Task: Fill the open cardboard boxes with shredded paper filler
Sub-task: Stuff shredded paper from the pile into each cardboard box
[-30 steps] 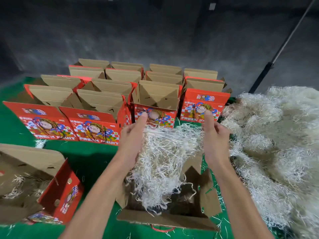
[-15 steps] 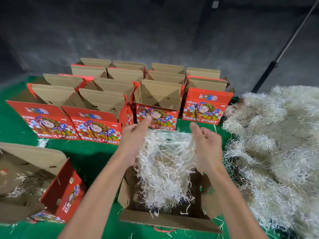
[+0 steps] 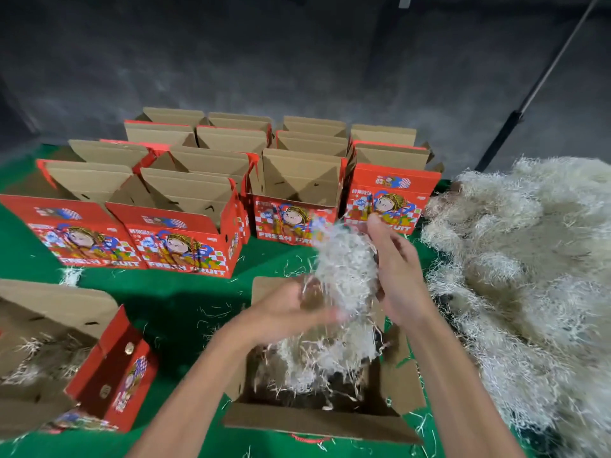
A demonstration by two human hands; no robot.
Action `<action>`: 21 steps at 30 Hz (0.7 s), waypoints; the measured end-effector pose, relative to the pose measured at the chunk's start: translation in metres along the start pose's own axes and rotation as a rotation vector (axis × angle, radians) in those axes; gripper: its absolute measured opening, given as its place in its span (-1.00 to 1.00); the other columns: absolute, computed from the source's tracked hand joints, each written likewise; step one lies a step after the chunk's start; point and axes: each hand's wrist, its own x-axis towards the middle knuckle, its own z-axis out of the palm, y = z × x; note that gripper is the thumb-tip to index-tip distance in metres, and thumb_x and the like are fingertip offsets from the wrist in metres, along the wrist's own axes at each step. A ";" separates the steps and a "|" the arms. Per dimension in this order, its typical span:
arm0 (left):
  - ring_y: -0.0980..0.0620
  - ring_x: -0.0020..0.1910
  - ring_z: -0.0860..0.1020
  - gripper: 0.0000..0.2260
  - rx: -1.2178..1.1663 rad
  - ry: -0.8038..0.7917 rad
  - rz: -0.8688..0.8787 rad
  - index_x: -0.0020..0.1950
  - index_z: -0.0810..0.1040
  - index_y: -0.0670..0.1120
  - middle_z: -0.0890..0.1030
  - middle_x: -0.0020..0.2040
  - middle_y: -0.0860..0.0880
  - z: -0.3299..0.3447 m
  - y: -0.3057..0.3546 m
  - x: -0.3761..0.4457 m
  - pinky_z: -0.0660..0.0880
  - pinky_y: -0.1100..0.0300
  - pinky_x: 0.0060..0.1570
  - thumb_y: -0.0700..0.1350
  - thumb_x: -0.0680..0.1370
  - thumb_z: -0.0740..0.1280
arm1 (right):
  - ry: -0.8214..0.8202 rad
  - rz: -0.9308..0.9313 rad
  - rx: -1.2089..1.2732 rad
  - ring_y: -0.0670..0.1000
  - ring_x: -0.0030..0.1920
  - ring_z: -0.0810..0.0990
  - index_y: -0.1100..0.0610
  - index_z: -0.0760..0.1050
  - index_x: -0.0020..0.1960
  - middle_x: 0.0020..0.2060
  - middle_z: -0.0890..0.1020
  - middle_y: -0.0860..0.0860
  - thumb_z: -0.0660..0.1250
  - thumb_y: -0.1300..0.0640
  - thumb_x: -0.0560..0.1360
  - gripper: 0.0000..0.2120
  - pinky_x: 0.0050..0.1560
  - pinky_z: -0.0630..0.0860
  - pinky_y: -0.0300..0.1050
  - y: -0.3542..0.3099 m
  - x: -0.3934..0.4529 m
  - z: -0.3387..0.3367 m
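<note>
Your two hands hold a wad of filler (image 3: 345,262) between them, just above the open box (image 3: 317,421) below your fingers. Your left hand (image 3: 284,312) cups the wad from below on its left, fingers curled round the strands, though blur hides the tips. Your right hand (image 3: 396,269) presses against the wad's right side with fingers fairly straight and pointing away from you. More filler already lies loose inside the box, with strands hanging over its flaps.

Right of your right fingers lies a big pile (image 3: 529,276) of the same shredded paper on the green tabletop (image 3: 172,299). Beyond your fingers stand rows of red boxes (image 3: 185,233), flaps up. Left of your left fingers sits another box (image 3: 66,358) with some filler in it.
</note>
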 end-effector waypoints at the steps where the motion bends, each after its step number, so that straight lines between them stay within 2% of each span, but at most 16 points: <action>1: 0.17 0.00 0.58 -0.06 0.100 -0.024 -0.042 0.43 0.36 0.15 0.60 0.14 0.00 0.005 -0.006 0.001 0.48 0.36 -0.20 0.59 0.17 0.35 | -0.010 0.002 -0.037 0.35 0.10 0.56 0.00 0.65 0.07 0.07 0.61 0.28 0.25 -0.31 0.56 -0.58 0.17 0.46 0.38 0.000 0.001 -0.001; 2: 0.14 0.14 0.55 0.14 0.125 0.001 -0.082 0.54 0.22 0.04 0.54 0.31 -0.09 0.011 -0.010 0.003 0.50 0.35 0.02 0.60 0.11 0.38 | -0.043 -0.001 -0.078 0.29 0.14 0.56 -0.04 0.65 0.08 0.08 0.62 0.21 0.22 -0.36 0.55 -0.55 0.16 0.49 0.35 0.003 0.002 -0.003; 3: 0.09 0.26 0.49 0.21 0.056 0.058 -0.090 0.58 0.13 0.01 0.42 0.45 -0.12 0.015 -0.013 0.005 0.35 0.28 0.15 0.58 0.10 0.41 | -0.095 -0.016 -0.120 0.19 0.13 0.59 -0.06 0.64 0.08 0.06 0.66 0.10 0.21 -0.37 0.55 -0.55 0.12 0.55 0.21 0.006 0.003 -0.006; 4: 0.08 0.34 0.43 0.21 -0.062 0.125 -0.055 0.60 0.11 0.01 0.34 0.51 -0.06 0.017 -0.014 0.006 0.48 0.28 0.17 0.55 0.12 0.44 | -0.143 -0.062 -0.170 0.08 0.07 0.63 -0.07 0.64 0.07 0.02 0.68 0.01 0.22 -0.32 0.57 -0.61 0.05 0.57 0.00 0.010 0.004 -0.009; 5: 0.08 0.40 0.40 0.15 -0.188 0.176 -0.011 0.59 0.14 0.01 0.33 0.52 0.01 0.018 -0.013 0.006 0.46 0.17 0.28 0.51 0.17 0.46 | -0.162 -0.116 -0.218 0.02 -0.05 0.63 -0.07 0.65 0.06 -0.04 0.68 0.01 0.27 -0.23 0.59 -0.71 -0.04 0.53 -0.13 0.014 0.004 -0.012; 7: 0.05 0.38 0.46 -0.08 -0.379 0.261 0.081 0.49 0.38 -0.03 0.49 0.41 0.05 0.017 -0.012 0.009 0.42 0.05 0.38 0.44 0.28 0.46 | -0.108 -0.169 -0.289 -0.05 -0.23 0.52 -0.06 0.65 0.01 -0.16 0.64 0.08 0.37 -0.06 0.58 -0.87 -0.21 0.44 -0.24 0.022 0.004 -0.015; 8: 0.06 0.35 0.49 -0.19 -0.427 0.317 0.112 0.41 0.48 -0.03 0.56 0.34 0.08 0.017 -0.012 0.010 0.43 0.07 0.36 0.43 0.31 0.45 | -0.061 -0.173 -0.296 -0.10 -0.27 0.48 -0.05 0.64 -0.01 -0.21 0.63 0.03 0.40 -0.05 0.56 -0.90 -0.26 0.42 -0.29 0.027 0.004 -0.017; 10: 0.22 0.28 0.51 -0.27 -0.483 0.416 0.106 0.35 0.54 0.05 0.57 0.26 0.25 0.018 -0.011 0.010 0.48 0.14 0.30 0.41 0.29 0.46 | -0.004 -0.167 -0.286 -0.14 -0.35 0.44 -0.03 0.60 -0.03 -0.31 0.57 -0.13 0.39 -0.15 0.54 -0.81 -0.33 0.39 -0.33 0.037 0.001 -0.017; 12: 0.42 -0.07 0.54 -0.56 -0.461 0.466 0.100 0.12 0.57 0.25 0.58 -0.06 0.45 0.021 -0.009 0.012 0.51 0.41 -0.04 0.38 0.32 0.45 | -0.006 -0.131 -0.358 -0.16 -0.43 0.37 0.00 0.52 -0.10 -0.42 0.47 -0.20 0.27 -0.34 0.54 -0.60 -0.40 0.35 -0.31 0.046 -0.003 -0.009; 13: 0.35 -0.25 0.53 -0.72 -0.443 0.463 0.110 -0.03 0.58 0.27 0.59 -0.23 0.39 0.023 -0.006 0.013 0.47 0.42 -0.21 0.35 0.36 0.45 | -0.006 -0.125 -0.423 -0.14 -0.46 0.35 0.03 0.48 -0.17 -0.46 0.44 -0.18 0.22 -0.38 0.54 -0.52 -0.41 0.35 -0.25 0.052 -0.005 -0.004; 14: 0.20 -0.34 0.50 -0.77 -0.438 0.461 0.127 -0.11 0.60 0.23 0.59 -0.31 0.26 0.025 -0.004 0.015 0.46 0.31 -0.28 0.31 0.38 0.45 | 0.007 -0.137 -0.480 -0.10 -0.47 0.33 0.07 0.42 -0.25 -0.50 0.41 -0.15 0.21 -0.37 0.55 -0.49 -0.41 0.35 -0.15 0.056 -0.007 0.002; 15: 0.11 -0.35 0.48 -0.75 -0.436 0.457 0.150 -0.11 0.63 0.18 0.62 -0.32 0.16 0.024 -0.003 0.014 0.43 0.23 -0.29 0.30 0.37 0.47 | 0.026 -0.148 -0.503 -0.05 -0.46 0.31 0.09 0.35 -0.32 -0.52 0.37 -0.13 0.22 -0.32 0.57 -0.47 -0.39 0.36 -0.03 0.059 -0.009 0.006; 17: 0.07 -0.34 0.51 -0.68 -0.432 0.452 0.202 -0.02 0.69 0.12 0.69 -0.16 -0.06 0.012 -0.008 0.011 0.45 0.24 -0.27 0.28 0.36 0.49 | 0.089 -0.107 -0.397 0.01 -0.45 0.26 0.12 0.28 -0.39 -0.52 0.31 -0.04 0.27 -0.21 0.59 -0.46 -0.29 0.43 0.22 0.054 -0.009 0.003; 18: 0.05 -0.36 0.51 -0.66 -0.470 0.469 0.195 -0.01 0.70 0.09 0.69 -0.09 -0.16 0.001 -0.013 0.009 0.43 0.25 -0.29 0.27 0.35 0.52 | 0.131 -0.086 -0.331 0.01 -0.46 0.23 0.08 0.27 -0.42 -0.53 0.28 -0.05 0.28 -0.19 0.59 -0.47 -0.25 0.46 0.25 0.049 -0.007 -0.006; 19: 0.04 -0.36 0.51 -0.66 -0.528 0.510 0.153 -0.03 0.71 0.09 0.68 -0.04 -0.19 -0.013 -0.020 0.007 0.41 0.26 -0.28 0.26 0.33 0.55 | 0.167 -0.082 -0.293 0.00 -0.48 0.19 0.03 0.25 -0.44 -0.54 0.25 -0.08 0.29 -0.19 0.60 -0.47 -0.29 0.45 0.18 0.044 -0.005 -0.018; 21: 0.22 -0.22 0.57 -0.68 -0.551 0.605 0.082 -0.09 0.72 0.13 0.68 0.02 0.08 -0.036 -0.031 0.001 0.39 0.36 -0.13 0.27 0.28 0.58 | 0.186 -0.107 -0.307 -0.05 -0.50 0.14 -0.02 0.21 -0.43 -0.54 0.20 -0.13 0.30 -0.24 0.58 -0.47 -0.42 0.27 -0.12 0.036 -0.001 -0.043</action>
